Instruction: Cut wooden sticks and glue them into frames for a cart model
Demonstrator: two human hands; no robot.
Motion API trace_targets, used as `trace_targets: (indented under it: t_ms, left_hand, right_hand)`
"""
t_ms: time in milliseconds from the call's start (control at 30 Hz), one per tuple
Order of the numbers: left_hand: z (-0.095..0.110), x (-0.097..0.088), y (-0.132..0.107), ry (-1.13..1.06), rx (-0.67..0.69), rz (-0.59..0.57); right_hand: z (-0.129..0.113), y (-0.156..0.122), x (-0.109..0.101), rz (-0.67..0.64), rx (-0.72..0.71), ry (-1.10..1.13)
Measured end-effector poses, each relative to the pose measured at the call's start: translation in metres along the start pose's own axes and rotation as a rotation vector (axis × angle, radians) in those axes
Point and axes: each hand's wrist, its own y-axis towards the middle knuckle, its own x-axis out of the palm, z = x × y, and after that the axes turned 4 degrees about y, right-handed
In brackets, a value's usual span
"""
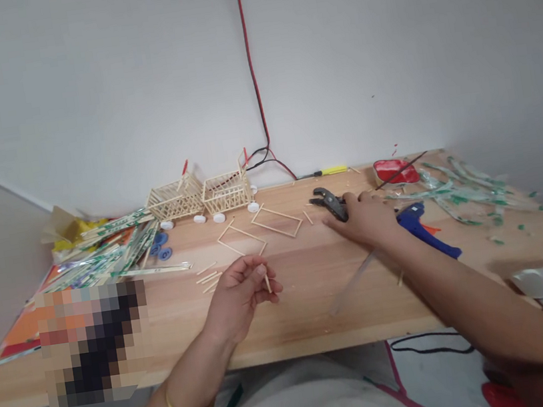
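Already, left of the pliers [331, 206], two carts [177, 207] are assembled, two stick rectangles [281, 214] and loose sticks [209, 277] are left unattached, and a short stick [268, 283] is pinched by the left hand [241, 292]; the pliers are touched by the right hand [369, 218], closure undeterminable.

The person's left forearm [194, 369], bare, slants up from the lower left of the view to the left hand [243, 291] near the middle, its thumb [256, 276] pressed toward the curled fingers in a pinch. The right forearm [465, 284], also bare, reaches farther forward, running from the lower right toward the upper left. The right hand [369, 218] has its back turned up, the thumb extended leftward and the other fingers bent, their tips hidden.
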Motion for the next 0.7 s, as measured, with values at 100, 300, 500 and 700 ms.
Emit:
trace_targets:
  t_ms: [100, 300, 500, 700]
  left_hand:
    - [0.001, -0.011, 0.003, 0.108, 0.027, 0.032]
    - [0.013, -0.024, 0.010, 0.328, 0.046, 0.051]
    - [0.011, -0.015, 0.011, 0.378, -0.050, -0.049]
    - [0.012, -0.023, 0.016, 0.438, -0.082, -0.070]
  right_hand:
    - [0.002, 0.001, 0.004, 0.087, -0.049, -0.024]
    - [-0.025, -0.013, -0.025, 0.195, -0.654, 0.377]
    - [-0.084, -0.049, -0.034, -0.082, -1.247, 0.584]
    - [-0.101, -0.036, -0.023, -0.188, -1.279, 0.485]
